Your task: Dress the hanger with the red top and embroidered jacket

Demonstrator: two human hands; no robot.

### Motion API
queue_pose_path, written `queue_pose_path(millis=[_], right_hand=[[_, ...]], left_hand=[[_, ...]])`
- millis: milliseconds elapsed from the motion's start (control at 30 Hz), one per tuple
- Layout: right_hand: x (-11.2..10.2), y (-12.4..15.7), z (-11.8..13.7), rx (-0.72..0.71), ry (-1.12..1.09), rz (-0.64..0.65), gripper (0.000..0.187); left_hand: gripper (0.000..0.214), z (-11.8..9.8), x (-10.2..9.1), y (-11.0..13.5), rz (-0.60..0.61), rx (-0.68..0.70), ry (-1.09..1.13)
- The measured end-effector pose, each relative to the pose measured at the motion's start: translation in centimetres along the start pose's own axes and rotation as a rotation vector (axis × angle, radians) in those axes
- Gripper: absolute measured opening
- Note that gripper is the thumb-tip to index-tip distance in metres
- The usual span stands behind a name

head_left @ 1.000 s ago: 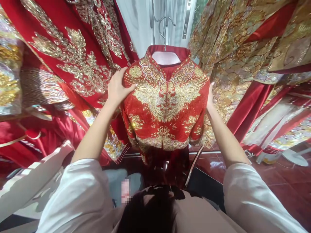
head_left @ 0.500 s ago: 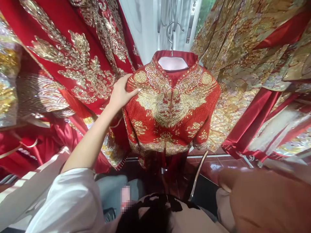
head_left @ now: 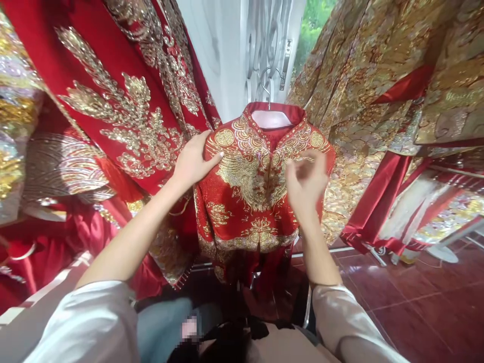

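A red jacket point(head_left: 245, 201) with gold embroidery and a stand collar hangs upright in front of me on a white hanger point(head_left: 270, 119) with a metal hook. My left hand point(head_left: 193, 160) grips its left shoulder, thumb on the front and fingers behind, partly hidden. Over the right side of the chest is my right hand point(head_left: 307, 189), slightly blurred, its thumb and fingers curved but apart with nothing between them. I cannot tell whether it touches the cloth.
Red garments with gold sequins point(head_left: 143, 121) hang close on the left, and a gold patterned garment point(head_left: 363, 126) on the right. Behind the jacket stands a white door or panel point(head_left: 223, 45). Dark red floor tiles point(head_left: 412, 297) show at lower right.
My right hand has come into view and risen to the jacket's right side. The jacket sits slightly lower in view. A blurred brown shape at lower right is gone. My left hand keeps its hold.
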State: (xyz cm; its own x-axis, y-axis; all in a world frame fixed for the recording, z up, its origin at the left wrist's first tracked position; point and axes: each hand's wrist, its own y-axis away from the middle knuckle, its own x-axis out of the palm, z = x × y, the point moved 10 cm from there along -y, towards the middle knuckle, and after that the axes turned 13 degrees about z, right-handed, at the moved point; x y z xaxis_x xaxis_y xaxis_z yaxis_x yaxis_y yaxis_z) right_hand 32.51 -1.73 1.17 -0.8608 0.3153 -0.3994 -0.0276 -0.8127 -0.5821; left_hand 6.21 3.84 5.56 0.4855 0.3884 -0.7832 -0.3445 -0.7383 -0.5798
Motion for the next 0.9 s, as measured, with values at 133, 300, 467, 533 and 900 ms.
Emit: queue_pose_path(millis=[133, 300, 467, 533, 900], right_hand=[[2.4, -2.2, -0.4, -0.012, -0.139, -0.173, 0.017], [4.2, -3.9, -1.7, -0.009, -0.360, -0.232, 0.011], [3.4, -4.8, -1.7, 0.020, -0.361, -0.346, 0.019], [3.4, -4.6, -2.2, 0.019, -0.441, -0.361, 0.019], [11.8, 19.8, -17.0, 0.617, -0.702, -0.221, 0.026]], left_hand=[[0.071, -1.0, 0.1, 0.4, -0.008, 0.005, -0.025], [0.075, -1.1, 0.7, 0.6, -0.011, 0.001, -0.041], [0.074, -1.0, 0.9, 0.6, -0.029, 0.007, -0.064], [0.073, -1.2, 0.8, 0.9, -0.049, 0.020, -0.044], [0.076, 0.3, 1.1, 4.8, -0.149, 0.027, 0.114]])
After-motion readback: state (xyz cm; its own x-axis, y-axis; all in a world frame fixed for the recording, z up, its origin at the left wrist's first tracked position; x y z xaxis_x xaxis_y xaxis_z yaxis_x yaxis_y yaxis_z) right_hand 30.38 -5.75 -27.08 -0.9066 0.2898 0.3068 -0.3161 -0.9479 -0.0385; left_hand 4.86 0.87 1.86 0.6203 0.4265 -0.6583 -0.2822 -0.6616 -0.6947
